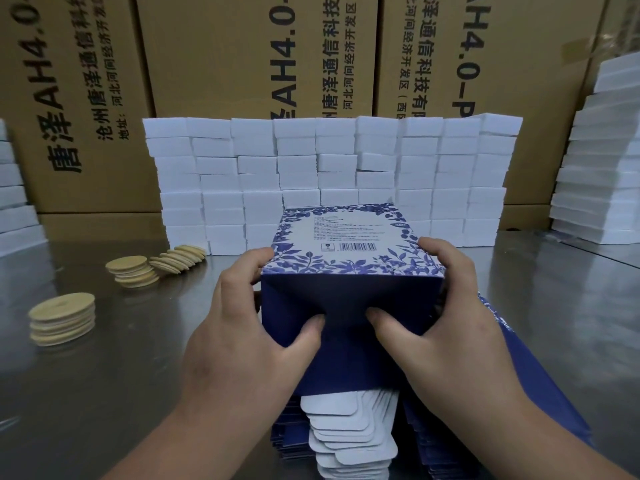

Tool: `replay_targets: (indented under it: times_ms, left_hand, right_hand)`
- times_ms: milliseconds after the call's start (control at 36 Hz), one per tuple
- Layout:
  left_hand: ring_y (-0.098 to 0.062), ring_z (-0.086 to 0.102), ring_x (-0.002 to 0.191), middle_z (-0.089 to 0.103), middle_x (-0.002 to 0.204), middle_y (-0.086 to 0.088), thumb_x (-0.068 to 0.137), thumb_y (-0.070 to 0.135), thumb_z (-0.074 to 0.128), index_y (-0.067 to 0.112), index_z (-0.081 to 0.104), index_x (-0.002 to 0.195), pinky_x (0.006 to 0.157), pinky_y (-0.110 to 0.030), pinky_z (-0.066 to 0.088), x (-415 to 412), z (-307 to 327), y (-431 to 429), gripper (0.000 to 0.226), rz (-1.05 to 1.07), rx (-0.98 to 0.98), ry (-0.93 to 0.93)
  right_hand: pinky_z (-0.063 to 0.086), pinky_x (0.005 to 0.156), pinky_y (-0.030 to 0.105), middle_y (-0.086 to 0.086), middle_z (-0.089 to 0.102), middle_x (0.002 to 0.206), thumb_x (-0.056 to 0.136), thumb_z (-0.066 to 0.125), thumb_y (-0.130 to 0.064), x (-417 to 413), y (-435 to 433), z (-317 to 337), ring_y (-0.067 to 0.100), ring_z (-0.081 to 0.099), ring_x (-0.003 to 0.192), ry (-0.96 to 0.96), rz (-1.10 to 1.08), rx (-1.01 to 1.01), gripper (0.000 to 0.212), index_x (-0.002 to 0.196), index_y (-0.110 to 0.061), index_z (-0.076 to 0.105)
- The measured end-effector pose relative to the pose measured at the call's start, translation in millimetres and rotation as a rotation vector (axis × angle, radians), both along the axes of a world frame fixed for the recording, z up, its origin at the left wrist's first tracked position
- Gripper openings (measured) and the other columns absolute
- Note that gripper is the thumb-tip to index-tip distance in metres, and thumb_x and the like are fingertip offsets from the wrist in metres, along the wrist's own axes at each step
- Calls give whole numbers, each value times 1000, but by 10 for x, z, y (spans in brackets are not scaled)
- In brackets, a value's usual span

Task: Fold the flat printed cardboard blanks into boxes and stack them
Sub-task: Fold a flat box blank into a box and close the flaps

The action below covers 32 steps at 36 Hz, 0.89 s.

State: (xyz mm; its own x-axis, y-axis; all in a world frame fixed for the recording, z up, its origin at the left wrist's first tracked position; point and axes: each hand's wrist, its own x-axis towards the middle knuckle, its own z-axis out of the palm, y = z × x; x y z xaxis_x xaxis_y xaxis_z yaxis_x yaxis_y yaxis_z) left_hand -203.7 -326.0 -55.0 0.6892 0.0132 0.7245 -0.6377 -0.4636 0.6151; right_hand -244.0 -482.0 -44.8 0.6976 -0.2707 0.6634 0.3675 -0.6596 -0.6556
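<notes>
Gripping one folded box (349, 244) at the middle of the view, the left hand (242, 334) and the right hand (446, 327) each clamped a side of it, fingers curled over the white top panel and thumbs pressed against the dark blue end face. The box was held above one pile of flat blanks (349, 434), whose white tabs fanned out toward the viewer on the steel tabletop (104, 375). Its top panel carried a blue leaf-and-flower border, a barcode and small print too fine to read. Three piles of tan discs (62, 318) lay to the left, one toppled into a fan. Behind stood a wall of white blocks (329, 174), nine columns wide and perhaps seven high, before brown cartons (221, 53) printed "AH4.0" and "唐泽通信科技".
</notes>
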Motion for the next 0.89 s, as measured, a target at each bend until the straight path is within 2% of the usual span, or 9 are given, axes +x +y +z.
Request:
replay_targets:
  times_ms: [167, 333, 444, 500, 528, 611, 695, 806, 889]
  left_hand:
    - [12, 48, 74, 43, 91, 34, 51, 42, 73, 65, 17, 95, 65, -25, 40, 2, 2, -10, 74, 16, -3, -35]
    - [13, 45, 71, 42, 88, 32, 51, 42, 72, 53, 26, 106, 60, -16, 34, 7, -16, -15, 73, 31, -17, -28]
    - [4, 49, 69, 42, 89, 32, 52, 40, 74, 51, 26, 107, 64, -28, 38, -2, -7, -17, 74, 49, -10, -36]
    - [-5, 49, 71, 41, 89, 32, 53, 39, 76, 49, 27, 108, 68, -30, 39, -6, -4, -21, 75, 60, -4, -41]
    - [-4, 48, 70, 40, 89, 32, 53, 39, 77, 49, 27, 108, 67, -30, 39, -8, -3, -20, 75, 66, -1, -42]
    - [6, 42, 66, 39, 87, 34, 53, 39, 77, 54, 25, 99, 57, -19, 35, -14, 2, -13, 71, 73, 7, -40]
    - [0, 40, 67, 39, 86, 34, 54, 39, 77, 63, 15, 90, 60, -10, 30, -29, 25, -13, 76, 77, 6, -29]
    - [-6, 43, 74, 39, 85, 33, 54, 39, 77, 63, 14, 89, 59, -25, 33, -54, 52, -21, 76, 80, 7, -20]
    - [-9, 46, 74, 41, 85, 31, 54, 41, 74, 63, 13, 89, 63, -29, 34, -67, 60, -24, 74, 89, 11, -8]
  right_hand:
    - [39, 64, 16, -53, 44, 97, 56, 61, -48, -1, -3, -2, -22, 50, 87, 1, -9, -4, 67, 93, -81, 16]
    - [40, 67, 14, -49, 44, 103, 56, 61, -51, 5, -7, -7, -22, 49, 89, 0, -25, -15, 66, 94, -79, 15]
    - [39, 67, 14, -50, 43, 104, 56, 61, -51, 16, -6, -6, -23, 49, 89, -6, -31, -22, 66, 94, -79, 16]
    - [38, 67, 13, -51, 41, 104, 56, 61, -51, 14, -5, -7, -24, 48, 89, -10, -36, -26, 66, 94, -79, 15]
    - [38, 67, 12, -51, 40, 104, 56, 61, -51, 14, -5, -7, -25, 47, 89, -12, -38, -29, 66, 94, -79, 15]
    - [39, 67, 13, -50, 39, 105, 56, 61, -51, 8, -6, -4, -24, 47, 90, -12, -40, -29, 65, 94, -79, 16]
    - [38, 66, 12, -51, 39, 105, 56, 61, -51, 5, -5, 0, -25, 47, 89, -12, -41, -32, 66, 94, -79, 15]
    - [39, 66, 13, -50, 39, 105, 56, 61, -51, 2, -5, 2, -25, 47, 90, -7, -37, -28, 65, 93, -79, 15]
    - [38, 65, 13, -51, 39, 105, 56, 60, -52, -3, -4, 5, -25, 47, 89, -5, -37, -29, 64, 93, -79, 15]
